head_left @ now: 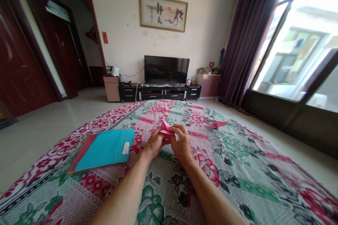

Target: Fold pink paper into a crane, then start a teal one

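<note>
A small piece of folded pink paper [166, 127] is held up over the middle of the table, with pointed flaps rising from it. My left hand [155, 143] pinches it from the left side. On its right, my right hand [182, 142] grips the near edge between thumb and fingers. My fingers hide the paper's lower part. Farther off to the right, a folded pink paper crane [216, 124] rests on the cloth with its wings spread. Left of my hands lies a pack of coloured paper [105, 149], blue on top with red showing beneath and a white label.
A patterned floral cloth [153, 200] covers the round table. Beyond its far edge stand a low black TV cabinet [161, 93] and a television [167, 70]. Dark curtains [248, 38] and a large window [298, 52] are at the right, doors at the left.
</note>
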`<state>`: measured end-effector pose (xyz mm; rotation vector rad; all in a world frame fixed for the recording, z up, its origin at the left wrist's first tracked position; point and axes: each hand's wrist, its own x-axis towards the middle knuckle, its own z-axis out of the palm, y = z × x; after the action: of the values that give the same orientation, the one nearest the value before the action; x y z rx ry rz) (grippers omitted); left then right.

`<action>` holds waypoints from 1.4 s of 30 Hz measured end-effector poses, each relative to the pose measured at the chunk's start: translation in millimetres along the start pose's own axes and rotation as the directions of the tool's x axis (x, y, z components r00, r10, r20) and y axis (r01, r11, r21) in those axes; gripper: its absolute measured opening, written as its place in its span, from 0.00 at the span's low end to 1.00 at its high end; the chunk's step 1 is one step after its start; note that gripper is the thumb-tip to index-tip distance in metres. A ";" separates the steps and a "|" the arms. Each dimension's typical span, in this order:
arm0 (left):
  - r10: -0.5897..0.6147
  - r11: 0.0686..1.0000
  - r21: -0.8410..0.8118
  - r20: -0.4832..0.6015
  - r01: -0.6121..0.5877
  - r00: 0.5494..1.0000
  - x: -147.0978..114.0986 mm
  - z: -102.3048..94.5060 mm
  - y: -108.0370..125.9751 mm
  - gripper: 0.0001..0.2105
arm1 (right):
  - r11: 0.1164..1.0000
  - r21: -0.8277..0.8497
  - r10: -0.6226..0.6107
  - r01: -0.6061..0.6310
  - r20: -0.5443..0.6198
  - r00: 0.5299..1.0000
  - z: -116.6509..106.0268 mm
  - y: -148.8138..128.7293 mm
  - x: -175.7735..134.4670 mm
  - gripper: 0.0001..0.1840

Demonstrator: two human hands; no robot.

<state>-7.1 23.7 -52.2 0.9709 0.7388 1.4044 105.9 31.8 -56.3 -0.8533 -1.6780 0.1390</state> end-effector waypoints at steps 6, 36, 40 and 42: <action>0.014 0.999 -0.043 0.042 -0.012 0.999 0.2 0.6 0.1 0.12 | 0.995 -0.037 -0.092 0.095 0.080 0.993 -3.0 -3.0 0.0 0.18; -0.098 0.993 -0.054 0.117 0.105 0.988 -1.8 -6.9 6.9 0.12 | 0.989 -0.106 -0.088 0.108 0.180 0.980 -7.9 -1.5 -0.6 0.26; -0.122 0.983 -0.115 0.153 0.141 0.981 -2.6 -10.1 10.0 0.12 | 0.993 -0.092 -0.053 0.067 0.149 0.987 -5.5 2.6 -1.7 0.24; -0.159 0.971 -0.157 0.152 0.182 0.976 -2.7 -11.9 11.6 0.12 | 0.995 -0.079 -0.050 0.061 0.128 0.990 -4.4 4.4 -2.2 0.23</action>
<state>-23.2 21.4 -47.6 0.8412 0.5746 1.2154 111.9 32.2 -59.0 -0.8742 -1.8350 0.0868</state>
